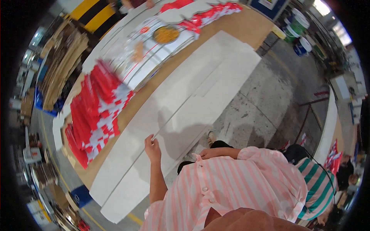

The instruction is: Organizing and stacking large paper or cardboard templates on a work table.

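Note:
My left hand [153, 149] is over the long white board [208, 73], beside the dark line running along its length. Its thumb and fingers are pinched together, and a small pale bit shows at the fingertips, too small to name. At my waist, my right hand [210, 153] is closed at the front hem of the pink-and-white striped shirt [231, 173], where the cloth juts out in a point. Several red-and-white printed pieces [98, 107] lie heaped beyond the board on the left. A round dish of orange-yellow bits [166, 35] rests on white stacked sheets [154, 57].
More red-and-white pieces [212, 15] lie at the table's far end. Stacked cardboard [69, 65] stands at the left. Several buckets, one of them blue and white [302, 47], stand at the far right. A person in green stripes [314, 184] is at my right.

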A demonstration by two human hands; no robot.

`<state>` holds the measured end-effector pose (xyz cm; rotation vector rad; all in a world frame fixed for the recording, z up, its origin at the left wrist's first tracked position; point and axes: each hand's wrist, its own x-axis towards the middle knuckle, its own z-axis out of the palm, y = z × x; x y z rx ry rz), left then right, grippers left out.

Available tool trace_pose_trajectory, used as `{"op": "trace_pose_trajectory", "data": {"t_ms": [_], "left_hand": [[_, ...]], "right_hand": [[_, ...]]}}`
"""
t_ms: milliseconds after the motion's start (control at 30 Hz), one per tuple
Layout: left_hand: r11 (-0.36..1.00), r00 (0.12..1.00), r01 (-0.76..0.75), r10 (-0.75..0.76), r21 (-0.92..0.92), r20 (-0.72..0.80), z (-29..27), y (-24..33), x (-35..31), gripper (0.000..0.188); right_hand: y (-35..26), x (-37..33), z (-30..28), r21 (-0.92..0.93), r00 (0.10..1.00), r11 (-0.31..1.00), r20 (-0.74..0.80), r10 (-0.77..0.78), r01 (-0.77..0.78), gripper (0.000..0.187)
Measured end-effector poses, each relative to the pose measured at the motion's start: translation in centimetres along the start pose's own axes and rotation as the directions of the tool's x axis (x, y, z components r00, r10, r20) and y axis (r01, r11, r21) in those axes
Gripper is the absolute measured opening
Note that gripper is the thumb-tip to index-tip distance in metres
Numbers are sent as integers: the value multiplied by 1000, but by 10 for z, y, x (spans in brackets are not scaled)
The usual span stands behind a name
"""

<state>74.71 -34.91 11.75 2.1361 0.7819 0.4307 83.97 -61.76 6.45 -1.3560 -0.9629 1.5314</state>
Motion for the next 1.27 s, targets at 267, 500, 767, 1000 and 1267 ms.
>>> {"op": "trace_pose_trajectory", "data": {"t_ms": [267,500,767,1000,1267], "left_hand": [[978,977,210,-210,0,-25,30,7,16,22],[978,978,201,-198,-48,64,76,48,66,19],[999,988,51,-48,-14,146,211,135,127,17],[994,991,88,-81,-61,103,343,227,163,17],[960,990,122,-99,-253,104,423,369,265,18]], "right_hand": [[42,-23,-73,-132,999,990,10,43,-41,31],[73,-48,-130,-325,993,946,-116,-30,-9,31],[-31,-198,-283,314,876,945,-424,231,-97,27],[-41,-316,-497,338,585,914,-797,151,226,30],[-71,-383,-716,270,513,890,-857,47,369,29]]}}
